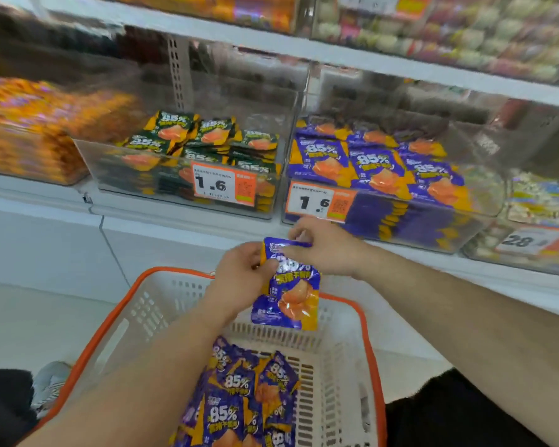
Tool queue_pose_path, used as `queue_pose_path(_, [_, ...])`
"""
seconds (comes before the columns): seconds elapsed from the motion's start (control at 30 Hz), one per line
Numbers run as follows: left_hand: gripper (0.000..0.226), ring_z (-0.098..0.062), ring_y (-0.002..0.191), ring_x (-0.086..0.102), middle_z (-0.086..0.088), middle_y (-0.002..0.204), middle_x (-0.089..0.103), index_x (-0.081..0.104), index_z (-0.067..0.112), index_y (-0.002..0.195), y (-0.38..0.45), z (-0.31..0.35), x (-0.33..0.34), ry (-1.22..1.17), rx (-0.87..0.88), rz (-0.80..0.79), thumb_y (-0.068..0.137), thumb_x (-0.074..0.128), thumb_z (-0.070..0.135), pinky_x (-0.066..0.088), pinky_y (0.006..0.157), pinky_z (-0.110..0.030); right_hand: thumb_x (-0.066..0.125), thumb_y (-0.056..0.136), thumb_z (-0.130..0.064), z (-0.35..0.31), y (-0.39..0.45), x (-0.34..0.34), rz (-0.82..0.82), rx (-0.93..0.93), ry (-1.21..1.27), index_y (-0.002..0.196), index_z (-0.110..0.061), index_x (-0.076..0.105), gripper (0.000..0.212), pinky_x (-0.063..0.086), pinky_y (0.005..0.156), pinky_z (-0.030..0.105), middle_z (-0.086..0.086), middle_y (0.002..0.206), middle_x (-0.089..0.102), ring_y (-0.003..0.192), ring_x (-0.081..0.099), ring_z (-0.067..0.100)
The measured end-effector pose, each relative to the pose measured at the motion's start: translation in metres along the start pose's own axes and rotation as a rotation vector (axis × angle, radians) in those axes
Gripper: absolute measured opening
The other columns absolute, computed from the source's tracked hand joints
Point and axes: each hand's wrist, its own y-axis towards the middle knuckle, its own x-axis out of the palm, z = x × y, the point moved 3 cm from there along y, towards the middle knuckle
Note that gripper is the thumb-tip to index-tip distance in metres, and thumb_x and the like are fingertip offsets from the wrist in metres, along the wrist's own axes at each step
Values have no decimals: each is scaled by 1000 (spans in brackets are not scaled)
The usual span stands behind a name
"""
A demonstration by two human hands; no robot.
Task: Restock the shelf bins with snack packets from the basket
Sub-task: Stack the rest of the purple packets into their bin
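Observation:
A purple snack packet [291, 295] hangs upright above the basket, below the shelf edge. My left hand [239, 275] grips its upper left side and my right hand [323, 250] pinches its top edge. Under them stands a white basket with an orange rim [110, 324], holding several more purple packets [242, 398]. Straight ahead on the shelf is a clear bin of purple packets [378, 169], with a 1.6 price tag on its front. To its left is a clear bin of dark green packets [204, 143].
An orange-packet bin [29, 130] stands at the left of the shelf. Another bin [536, 221] with a 28 tag is at the right. An upper shelf [336, 50] carries more stock overhead. The floor lies to the basket's left.

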Motion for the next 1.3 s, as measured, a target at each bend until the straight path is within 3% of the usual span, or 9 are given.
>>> queue_pose_path(0.13, [9,-3,65,69,6,75,74,66,14,96,6,44,-7,-130,75,87,95,59,8,50,52,-17,74,83,-25,-8,-26,-35,444,-16,251,85,-23,41,33,39,63,30,-8,75,45,65,42,11])
queue_pose_path(0.27, [4,-21,79,73,-2,84,76,63,14,95,15,78,-7,-244,102,135,95,61,10,59,66,-36,75,81,-13,-13,-38,-41,503,-61,411,78,-25,50,28,44,65,33,-3,74,52,64,44,10])
queue_pose_path(0.37, [10,-13,74,72,0,85,76,63,19,92,25,99,-2,-224,151,138,97,57,13,56,61,-29,71,87,-11,-18,-38,-45,567,-36,540,86,-25,59,18,53,74,39,2,85,63,75,58,15])
queue_pose_path(0.5, [29,-11,103,64,4,112,70,61,20,123,48,113,-8,307,432,264,97,53,30,52,87,-35,68,88,-6,-18,-21,-89,756,102,833,92,-18,61,15,61,62,36,18,95,68,72,72,25])
queue_pose_path(0.6, [41,-19,116,52,-1,124,61,52,17,133,60,112,-10,638,598,250,94,58,30,42,94,-34,59,92,-2,-12,-2,-125,856,189,875,106,-14,61,19,44,38,17,13,99,66,60,69,14])
queue_pose_path(0.77, [60,-22,118,51,3,122,62,37,24,142,81,77,-4,1131,549,256,92,50,54,28,107,-35,58,91,-6,-8,39,-130,839,281,715,116,-14,64,26,48,67,27,8,117,63,102,58,24])
queue_pose_path(0.9, [57,-22,112,55,0,113,68,49,21,134,84,75,1,1080,575,376,91,43,59,28,106,-36,63,92,-13,-15,52,-115,766,336,503,121,-12,64,30,49,79,30,9,122,63,111,57,26])
queue_pose_path(1.1, [51,-18,107,56,3,108,68,56,23,123,87,78,1,992,557,411,91,43,60,30,101,-32,61,90,-46,-20,51,-102,663,400,-25,121,-29,58,35,42,97,43,2,125,59,121,48,27])
queue_pose_path(1.3, [48,-18,108,56,2,108,68,56,23,122,87,77,1,954,567,426,91,48,59,27,103,-32,56,90,-50,-19,47,-100,621,370,-180,124,-29,57,40,34,103,46,4,133,54,129,38,29])
